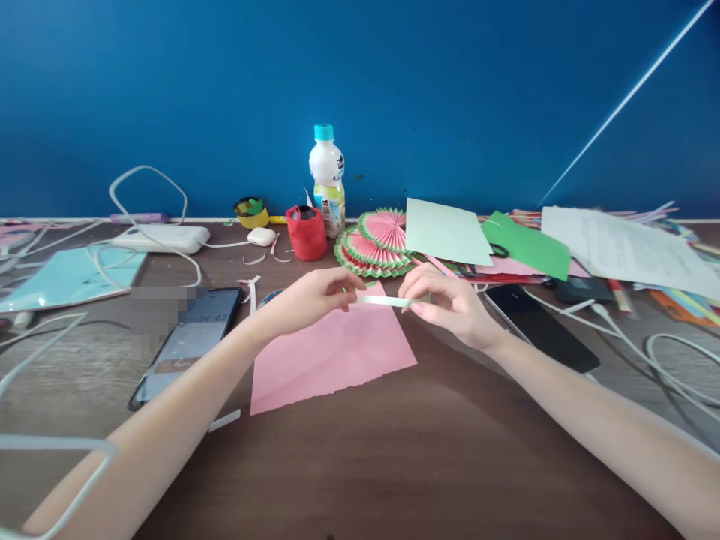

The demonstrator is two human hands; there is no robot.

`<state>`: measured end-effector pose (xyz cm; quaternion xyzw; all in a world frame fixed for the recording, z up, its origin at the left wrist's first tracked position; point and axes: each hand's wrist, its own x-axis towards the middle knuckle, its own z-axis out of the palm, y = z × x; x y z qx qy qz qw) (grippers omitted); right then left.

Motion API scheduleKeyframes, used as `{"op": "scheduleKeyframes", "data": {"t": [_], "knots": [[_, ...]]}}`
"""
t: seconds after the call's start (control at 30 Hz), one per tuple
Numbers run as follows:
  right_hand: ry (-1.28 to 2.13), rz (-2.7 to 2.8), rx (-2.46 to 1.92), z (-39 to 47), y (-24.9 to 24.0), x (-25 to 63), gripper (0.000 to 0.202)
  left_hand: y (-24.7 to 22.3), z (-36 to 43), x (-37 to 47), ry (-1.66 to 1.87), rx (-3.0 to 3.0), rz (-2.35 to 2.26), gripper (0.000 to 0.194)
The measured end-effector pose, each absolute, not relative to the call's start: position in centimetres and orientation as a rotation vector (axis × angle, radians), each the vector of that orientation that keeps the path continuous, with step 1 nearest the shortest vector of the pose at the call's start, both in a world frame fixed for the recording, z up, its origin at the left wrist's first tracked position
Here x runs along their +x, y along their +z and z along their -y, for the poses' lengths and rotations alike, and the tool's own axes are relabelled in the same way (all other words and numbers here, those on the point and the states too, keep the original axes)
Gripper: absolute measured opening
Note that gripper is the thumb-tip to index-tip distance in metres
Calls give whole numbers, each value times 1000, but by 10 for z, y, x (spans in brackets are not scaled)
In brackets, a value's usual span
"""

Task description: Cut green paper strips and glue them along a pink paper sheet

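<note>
A narrow pale-green paper strip (383,301) stretches between my two hands above the table. My left hand (315,298) pinches its left end, and my right hand (447,306) grips the right end between thumb and fingers. Beneath them lies a pink paper sheet (331,356) with a ragged front edge. Just behind the hands rest pleated paper rosettes (374,244), pink with green edges. A pale-green sheet (447,231) leans over their right side.
On the left are a lit phone (191,341), a light-blue folder (73,276) and white cables. A drink bottle (327,184) and a red roll (307,234) stand at the back. To the right lie a dark phone (540,326), green paper (526,244) and white sheets (630,251). A blue wall (225,97) rises behind.
</note>
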<state>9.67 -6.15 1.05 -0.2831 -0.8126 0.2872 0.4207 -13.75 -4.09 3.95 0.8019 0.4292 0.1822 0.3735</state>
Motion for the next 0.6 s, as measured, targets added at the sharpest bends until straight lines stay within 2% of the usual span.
{"op": "scheduleKeyframes", "data": {"t": [0.2,0.33,0.47,0.6], "knots": [[617,2040,-901,51,5,107,18,41,36,-143,483,2131,-1196,17],[416,1999,-1071,48,6,108,26,45,41,-140,511,2163,-1211,14],[210,2057,-1069,59,17,97,17,50,52,-131,541,2257,-1202,8],[241,2231,-950,74,25,83,10,57,65,-120,526,2264,-1174,5]]}}
